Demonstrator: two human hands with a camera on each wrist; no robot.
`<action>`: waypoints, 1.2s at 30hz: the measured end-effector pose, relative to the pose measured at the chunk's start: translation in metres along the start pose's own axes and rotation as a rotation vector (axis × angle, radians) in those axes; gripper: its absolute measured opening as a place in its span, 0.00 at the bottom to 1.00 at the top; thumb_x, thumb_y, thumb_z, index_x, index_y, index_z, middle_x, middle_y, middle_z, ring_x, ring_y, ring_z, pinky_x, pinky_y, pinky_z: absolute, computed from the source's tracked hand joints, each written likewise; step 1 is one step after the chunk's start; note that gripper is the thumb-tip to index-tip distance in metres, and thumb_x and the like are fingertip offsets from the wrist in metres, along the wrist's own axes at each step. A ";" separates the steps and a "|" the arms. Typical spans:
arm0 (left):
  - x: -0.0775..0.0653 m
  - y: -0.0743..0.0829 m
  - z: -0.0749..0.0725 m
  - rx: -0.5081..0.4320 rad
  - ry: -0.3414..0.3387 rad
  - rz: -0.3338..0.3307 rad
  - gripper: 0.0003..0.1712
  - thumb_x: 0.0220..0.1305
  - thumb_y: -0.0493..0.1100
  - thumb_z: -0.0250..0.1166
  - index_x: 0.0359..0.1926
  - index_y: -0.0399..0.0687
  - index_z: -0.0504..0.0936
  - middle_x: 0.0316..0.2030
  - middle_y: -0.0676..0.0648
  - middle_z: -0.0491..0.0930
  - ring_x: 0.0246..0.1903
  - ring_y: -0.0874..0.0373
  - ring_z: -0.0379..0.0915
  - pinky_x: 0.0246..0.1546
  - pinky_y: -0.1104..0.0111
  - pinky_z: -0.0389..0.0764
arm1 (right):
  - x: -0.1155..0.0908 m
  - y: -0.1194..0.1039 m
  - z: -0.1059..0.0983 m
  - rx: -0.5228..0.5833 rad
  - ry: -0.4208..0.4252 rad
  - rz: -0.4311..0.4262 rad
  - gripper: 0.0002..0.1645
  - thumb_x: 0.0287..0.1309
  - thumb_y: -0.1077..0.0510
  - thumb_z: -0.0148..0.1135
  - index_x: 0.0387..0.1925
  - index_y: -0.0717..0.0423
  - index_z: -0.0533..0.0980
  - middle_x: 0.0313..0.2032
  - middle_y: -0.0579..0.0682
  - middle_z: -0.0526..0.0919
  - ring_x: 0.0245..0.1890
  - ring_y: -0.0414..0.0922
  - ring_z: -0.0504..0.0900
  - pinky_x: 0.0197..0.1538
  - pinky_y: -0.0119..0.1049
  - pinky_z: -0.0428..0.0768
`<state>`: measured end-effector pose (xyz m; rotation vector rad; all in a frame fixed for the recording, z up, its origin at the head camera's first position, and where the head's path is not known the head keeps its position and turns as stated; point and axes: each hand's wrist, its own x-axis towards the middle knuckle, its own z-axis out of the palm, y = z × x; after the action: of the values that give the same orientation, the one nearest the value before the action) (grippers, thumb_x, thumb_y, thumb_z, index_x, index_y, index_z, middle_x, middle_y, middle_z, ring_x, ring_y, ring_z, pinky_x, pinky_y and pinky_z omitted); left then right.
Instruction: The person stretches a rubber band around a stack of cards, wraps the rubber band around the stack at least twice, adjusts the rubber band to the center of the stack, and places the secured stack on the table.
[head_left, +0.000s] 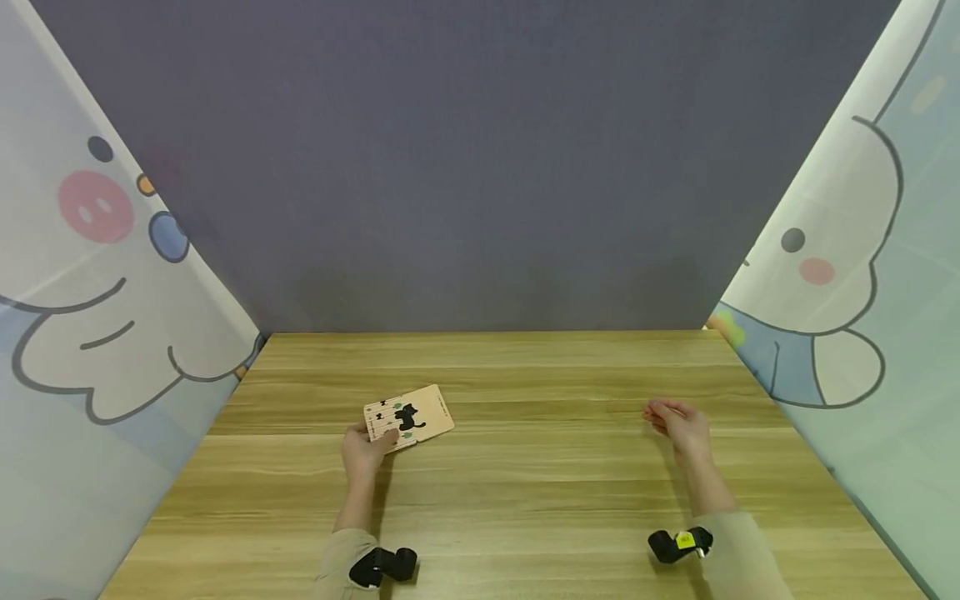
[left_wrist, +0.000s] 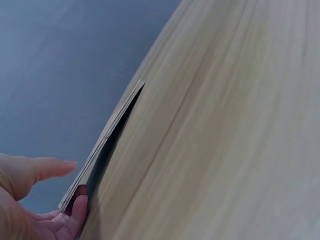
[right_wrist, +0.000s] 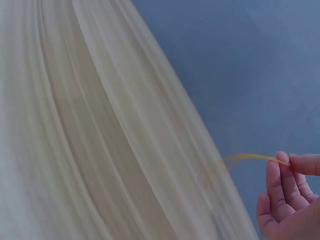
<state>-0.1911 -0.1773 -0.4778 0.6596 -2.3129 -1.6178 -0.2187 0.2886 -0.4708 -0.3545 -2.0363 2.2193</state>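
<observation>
In the head view my left hand (head_left: 363,454) holds a small fanned stack of cards (head_left: 429,412) at its near left corner, thumb over the top. The top card is cream with a black cat, green leaves and stripes. Seen edge-on in the left wrist view, the cards (left_wrist: 106,137) tilt close over the table, fingers (left_wrist: 79,209) curled beneath them. Off to the right, my right hand (head_left: 686,429) pinches a thin yellow rubber band (right_wrist: 252,156) between thumb and fingertips. Its far end blurs against the wood in the right wrist view.
The wooden table (head_left: 525,500) spans the space between both hands. Behind it rises a dark grey panel (head_left: 480,167). Cartoon-printed curtains hang at the left (head_left: 45,250) and right (head_left: 840,308). Each sleeve carries a black wrist camera (head_left: 382,567).
</observation>
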 end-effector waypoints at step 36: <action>-0.025 0.022 0.007 -0.461 0.032 0.027 0.25 0.47 0.25 0.64 0.49 0.22 0.68 0.29 0.37 0.79 0.18 0.62 0.76 0.20 0.65 0.83 | -0.020 0.017 0.032 0.357 -0.292 -0.244 0.23 0.53 0.68 0.58 0.53 0.58 0.72 0.45 0.50 0.79 0.32 0.43 0.82 0.31 0.28 0.83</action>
<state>-0.1774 -0.1531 -0.4584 0.5347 -1.8144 -2.0101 -0.2053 0.2515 -0.4836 0.2506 -1.6322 2.5191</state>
